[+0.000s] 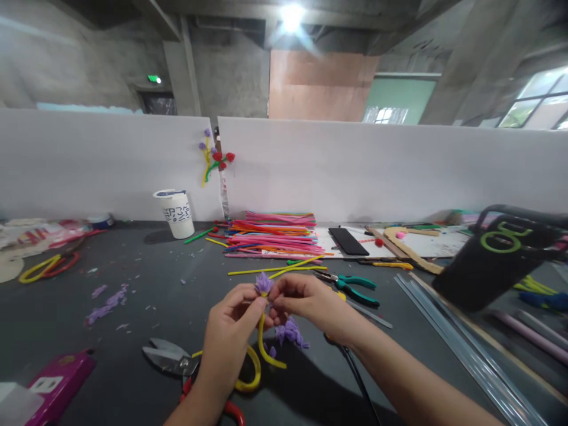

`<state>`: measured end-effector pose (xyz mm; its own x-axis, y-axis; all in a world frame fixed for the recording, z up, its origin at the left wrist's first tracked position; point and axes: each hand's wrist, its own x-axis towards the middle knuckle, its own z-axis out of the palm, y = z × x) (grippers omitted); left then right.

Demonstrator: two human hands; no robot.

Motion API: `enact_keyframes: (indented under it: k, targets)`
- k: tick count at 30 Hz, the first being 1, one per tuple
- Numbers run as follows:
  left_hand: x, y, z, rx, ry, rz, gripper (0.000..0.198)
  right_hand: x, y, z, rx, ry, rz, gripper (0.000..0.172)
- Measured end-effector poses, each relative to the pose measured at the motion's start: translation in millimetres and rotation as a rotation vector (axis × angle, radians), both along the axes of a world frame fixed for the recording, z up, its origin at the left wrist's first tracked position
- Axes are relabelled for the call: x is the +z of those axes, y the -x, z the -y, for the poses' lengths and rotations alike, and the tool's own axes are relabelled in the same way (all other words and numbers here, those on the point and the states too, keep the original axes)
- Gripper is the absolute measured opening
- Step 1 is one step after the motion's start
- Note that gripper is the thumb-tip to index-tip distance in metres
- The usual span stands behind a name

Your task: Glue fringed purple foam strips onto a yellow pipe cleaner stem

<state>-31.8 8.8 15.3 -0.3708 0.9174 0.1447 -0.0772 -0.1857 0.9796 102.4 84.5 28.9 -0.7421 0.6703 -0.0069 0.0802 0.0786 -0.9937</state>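
Between my two hands a purple tufted flower (263, 284) stands upright at the top of a yellow stem (261, 340), whose lower end curves to the right. My left hand (233, 322) pinches the flower's base between thumb and fingers. From the right, my right hand (310, 299) closes its thumb and forefinger at the same base; what exactly its fingertips hold is hidden. Purple pieces (290, 333) lie just below my right hand. A yellow coil (252, 373) lies beside my left wrist.
Scissors (168, 357) lie by my left forearm, pliers (357, 287) beyond my right hand. Farther back are coloured stems (275, 236), a phone (348, 241) and a white cup (178, 216). Clear strips (465, 349) and a black tumbler (479, 260) are at the right, a magenta box (64, 384) at the left.
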Motion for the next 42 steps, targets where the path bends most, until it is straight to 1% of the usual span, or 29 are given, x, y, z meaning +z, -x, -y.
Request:
enact_keyframes:
  k: [2, 4, 8, 12, 14, 16, 20, 22, 24, 26, 29, 31, 32, 35, 36, 38, 40, 42]
  targets:
    - [-0.7, -1, 1, -0.023, 0.01, 0.036, 0.008, -0.4, -1, 3, -0.01, 0.091, -0.081, 0.021]
    - [0.0, -2, 3, -0.075, 0.011, 0.11, 0.01, -1.8, -2, 5, -0.018, 0.156, -0.134, 0.03]
    - [4.5, -4, 6, -0.171, 0.024, 0.296, 0.013, 1.3, -4, 5, -0.005, 0.219, -0.191, 0.035]
    - [8.5, -3, 8, -0.206, 0.038, 0.437, 0.013, 6.1, -4, 6, 0.003, 0.236, -0.232, 0.035]
    - [9.5, -2, 8, -0.188, 0.023, 0.449, 0.012, 5.7, -4, 6, -0.007, 0.229, -0.245, 0.032]
    - [9.8, -1, 9, -0.144, 0.002, 0.43, 0.009, 3.9, -4, 4, -0.036, 0.219, -0.246, 0.027]
    - [8.6, -1, 8, -0.041, -0.012, 0.394, 0.005, 1.7, -5, 1, -0.159, 0.202, -0.222, 0.02]
    - [7.7, -1, 8, -0.012, -0.01, 0.395, 0.005, 3.0, -5, 1, -0.178, 0.201, -0.181, 0.021]
    - [7.3, -1, 8, -0.003, -0.013, 0.383, 0.004, 5.2, -4, 3, -0.149, 0.202, -0.13, 0.025]
    - [7.1, -1, 7, -0.014, -0.019, 0.361, 0.004, 7.3, -3, 7, -0.134, 0.191, -0.105, 0.024]
    - [6.3, -2, 8, -0.03, -0.025, 0.31, 0.005, 10.1, -2, 12, -0.171, 0.148, -0.115, 0.019]
    - [5.1, -2, 9, -0.026, -0.033, 0.237, 0.006, 12.9, -3, 16, -0.217, 0.065, -0.122, 0.016]
    - [4.5, -2, 10, -0.019, -0.037, 0.193, 0.006, 14.8, -5, 18, -0.239, -0.019, -0.119, 0.013]
    - [4.0, -2, 13, -0.013, -0.039, 0.07, 0.01, 21.6, -10, 25, -0.256, -0.395, -0.088, 0.008]
    - [4.5, -3, 14, -0.01, -0.036, 0.035, 0.012, 23.5, -12, 27, -0.24, -0.522, -0.077, 0.009]
    - [6.4, -4, 15, 0.002, -0.031, -0.038, 0.016, 25.8, -15, 30, -0.208, -0.721, -0.064, 0.01]
    - [8.6, -6, 16, 0.015, -0.031, -0.114, 0.017, 25.9, -15, 31, -0.198, -0.861, -0.056, 0.01]
    - [10.2, -7, 15, 0.021, -0.034, -0.174, 0.018, 24.3, -15, 30, -0.198, -0.942, -0.047, 0.01]
